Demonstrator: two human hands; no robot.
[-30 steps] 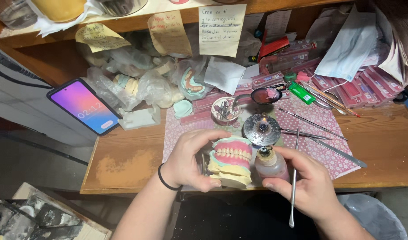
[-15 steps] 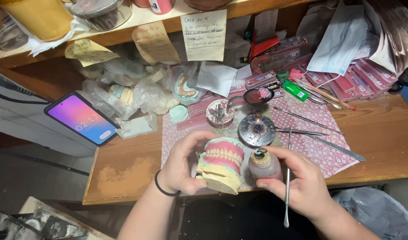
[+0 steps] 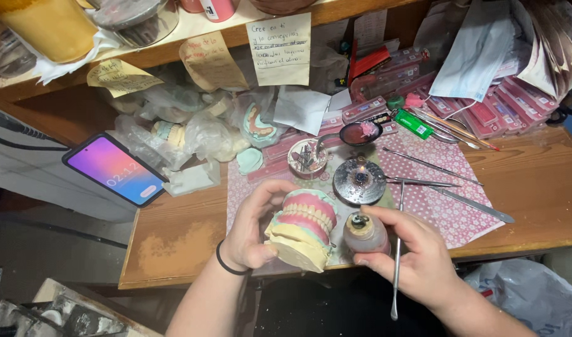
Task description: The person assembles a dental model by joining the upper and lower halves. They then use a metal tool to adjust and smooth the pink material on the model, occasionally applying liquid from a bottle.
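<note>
My left hand (image 3: pixel 252 231) grips a denture model (image 3: pixel 301 228): pink wax gums with white teeth set on cream plaster casts, held just above the near edge of the wooden bench. My right hand (image 3: pixel 417 259) is closed around a small pinkish bottle (image 3: pixel 364 234) right beside the model, and a thin metal instrument (image 3: pixel 397 249) runs between its fingers, pointing down past the wrist. Just beyond the bottle sits a round metal burner (image 3: pixel 359 180) with a small flame.
A pink patterned mat (image 3: pixel 436 206) carries several long metal tools (image 3: pixel 432 165), a spoon holding pink wax (image 3: pixel 361 132) and a small cup of burs (image 3: pixel 306 157). A lit phone (image 3: pixel 116 168) leans at the left. Bagged casts, paper notes and pink boxes crowd the back.
The view has tilted up and closer. Both hands have stayed together at the bench edge with the model, bottle and instrument still in them.
</note>
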